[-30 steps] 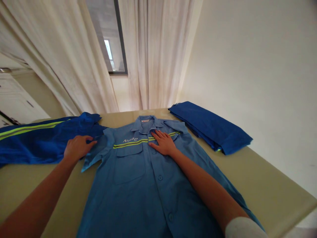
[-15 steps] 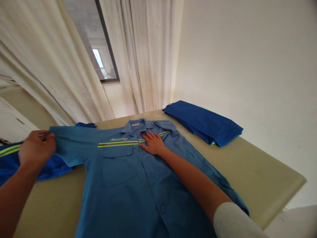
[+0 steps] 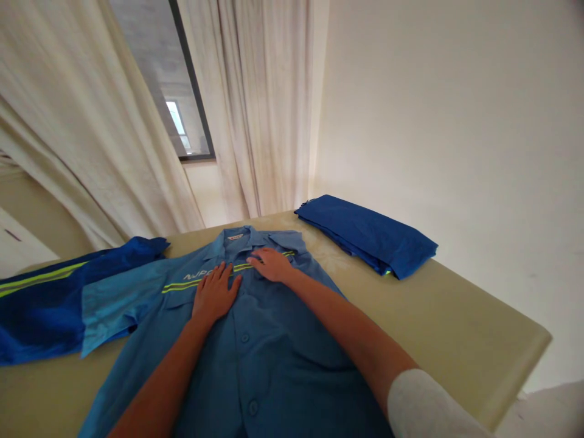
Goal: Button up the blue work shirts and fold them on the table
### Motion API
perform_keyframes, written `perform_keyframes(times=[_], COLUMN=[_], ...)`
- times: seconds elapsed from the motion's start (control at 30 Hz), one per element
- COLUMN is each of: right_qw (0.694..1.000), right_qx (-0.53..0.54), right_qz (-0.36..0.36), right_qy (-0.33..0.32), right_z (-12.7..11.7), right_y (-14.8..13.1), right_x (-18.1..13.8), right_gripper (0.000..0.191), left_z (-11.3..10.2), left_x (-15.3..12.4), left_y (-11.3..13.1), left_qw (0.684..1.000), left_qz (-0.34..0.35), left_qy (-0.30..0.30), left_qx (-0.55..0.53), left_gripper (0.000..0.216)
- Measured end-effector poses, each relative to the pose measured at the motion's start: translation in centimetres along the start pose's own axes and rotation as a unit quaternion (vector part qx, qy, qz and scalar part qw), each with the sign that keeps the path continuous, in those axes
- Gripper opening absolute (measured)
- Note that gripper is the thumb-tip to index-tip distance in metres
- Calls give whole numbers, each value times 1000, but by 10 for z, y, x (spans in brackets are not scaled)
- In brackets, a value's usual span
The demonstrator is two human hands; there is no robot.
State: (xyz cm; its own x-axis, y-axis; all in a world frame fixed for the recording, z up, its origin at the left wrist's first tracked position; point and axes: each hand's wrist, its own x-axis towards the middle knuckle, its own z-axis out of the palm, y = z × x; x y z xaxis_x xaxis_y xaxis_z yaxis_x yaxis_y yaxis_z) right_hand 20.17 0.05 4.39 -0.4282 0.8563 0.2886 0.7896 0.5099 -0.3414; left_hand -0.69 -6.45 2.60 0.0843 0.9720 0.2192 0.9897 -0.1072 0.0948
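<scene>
A light blue short-sleeved work shirt (image 3: 274, 359) with a yellow-green chest stripe lies face up on the beige table (image 3: 460, 322), collar away from me. Its left sleeve (image 3: 118, 298) is spread out flat over darker cloth. My left hand (image 3: 214, 295) lies flat and open on the chest, fingers stretched over the stripe. My right hand (image 3: 271, 264) rests flat beside it just below the collar, fingers together and extended. Neither hand grips anything.
A folded dark blue garment (image 3: 369, 234) lies at the table's far right. Another dark blue garment with a yellow-green stripe (image 3: 41, 304) lies at the left, partly under the shirt sleeve. Cream curtains (image 3: 260, 109) and a window hang behind; the table's right edge drops off.
My left hand has let go of the shirt's left sleeve, now spread flat, and has moved right onto the chest. My right hand stays near the collar.
</scene>
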Motion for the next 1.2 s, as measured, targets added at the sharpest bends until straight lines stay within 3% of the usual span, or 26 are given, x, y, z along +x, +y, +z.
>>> perform_keyframes(times=[0.13, 0.23, 0.3, 0.37, 0.43, 0.5, 0.6, 0.67, 0.73, 0.87, 1.0, 1.1, 1.13, 1.2], right_qw=[973, 960, 966, 972, 957, 907, 769, 706, 690, 726, 808, 849, 871, 930], right_qx=[-38, -23, 22, 102, 200, 287, 398, 440, 469, 494, 270, 100, 79, 84], right_qz=[151, 223, 215, 164, 112, 115, 229, 289, 315, 301, 289, 255, 225, 148], right_qy=[170, 168, 143, 135, 178, 286, 444, 475, 452, 372, 438, 453, 430, 326], right_z=[-33, -33, -25, -18, -16, -19, -25, -27, -28, -41, -76, -99, -102, -95], right_y=[64, 101, 116, 124, 132, 141, 159, 167, 169, 162, 156, 141, 131, 107], right_x=[-6, -11, -11, -9, -7, -6, -7, -7, -5, -2, -8, -9, -8, -3], right_gripper=[48, 63, 53, 30, 19, 21, 26, 31, 40, 47, 40, 40, 38, 35], left_z=[7, 5, 4, 4, 4, 4, 6, 7, 8, 9, 6, 2, 1, 1], left_x=[-6, -5, -4, -4, -5, -5, -3, -3, -2, -3, -4, -3, -4, -6], left_y=[-5, -8, -7, -6, -6, -7, -9, -10, -11, -11, -11, -5, -1, 10], left_qw=[1000, 1000, 1000, 1000, 1000, 1000, 1000, 1000, 1000, 1000, 999, 995, 992, 983], left_qz=[-6, -9, -8, -6, -7, -7, -9, -8, -9, -10, -4, 67, 105, 169], left_qy=[16, 19, 25, 30, 27, 19, 10, 10, 11, 11, 35, 64, 62, 32], left_qx=[1, -1, -4, -4, 1, 8, 8, 5, 3, 5, -3, -29, -42, -66], left_gripper=[66, 69, 71, 73, 73, 71, 69, 69, 69, 69, 67, 59, 57, 54])
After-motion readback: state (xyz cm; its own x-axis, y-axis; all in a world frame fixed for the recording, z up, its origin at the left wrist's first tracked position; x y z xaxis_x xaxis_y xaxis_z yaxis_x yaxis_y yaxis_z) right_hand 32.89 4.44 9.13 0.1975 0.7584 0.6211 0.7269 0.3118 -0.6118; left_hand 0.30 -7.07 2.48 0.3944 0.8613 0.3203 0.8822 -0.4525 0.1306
